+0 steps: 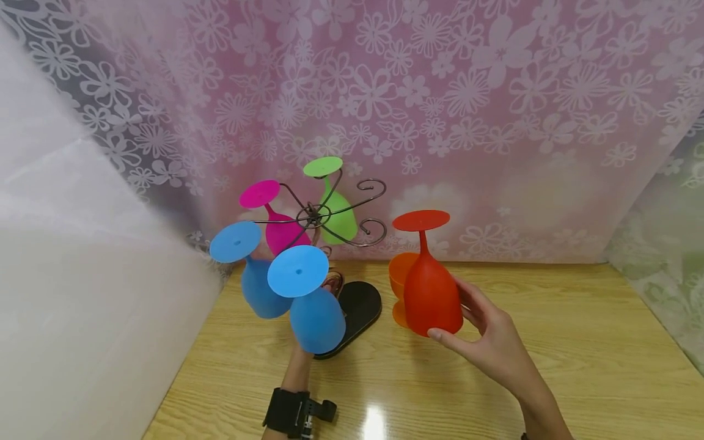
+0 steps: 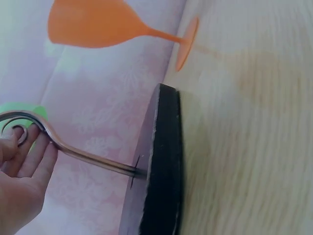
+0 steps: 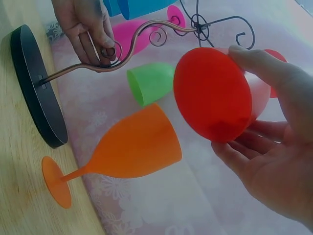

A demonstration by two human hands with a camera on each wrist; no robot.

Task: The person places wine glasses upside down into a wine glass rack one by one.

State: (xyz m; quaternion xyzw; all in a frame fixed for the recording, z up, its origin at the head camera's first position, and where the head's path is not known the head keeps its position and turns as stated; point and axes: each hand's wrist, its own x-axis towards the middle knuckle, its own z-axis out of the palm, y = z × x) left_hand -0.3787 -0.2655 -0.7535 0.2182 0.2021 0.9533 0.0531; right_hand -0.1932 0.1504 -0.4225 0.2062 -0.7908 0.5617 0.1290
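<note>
My right hand [image 1: 495,342] grips a red wine glass [image 1: 431,293] by its bowl, mouth down and foot up. In the right wrist view its open rim faces the camera, with thumb and fingers round the bowl. My left hand [image 3: 85,29] pinches a small scroll on the stem of a metal wine glass rack [image 3: 132,41]. Blue glasses hide most of that hand in the head view. Upside down on the rack hang a front blue glass [image 1: 318,321], another blue glass [image 1: 261,287], a pink glass [image 1: 286,235] and a green glass [image 1: 338,220].
An orange wine glass [image 3: 134,144] stands upright on the wooden table [image 1: 577,342], partly behind the red one in the head view. The rack's black base [image 1: 363,305] rests on the table. Behind is a pink flowered curtain [image 1: 440,122]; white cloth [image 1: 82,275] borders the left.
</note>
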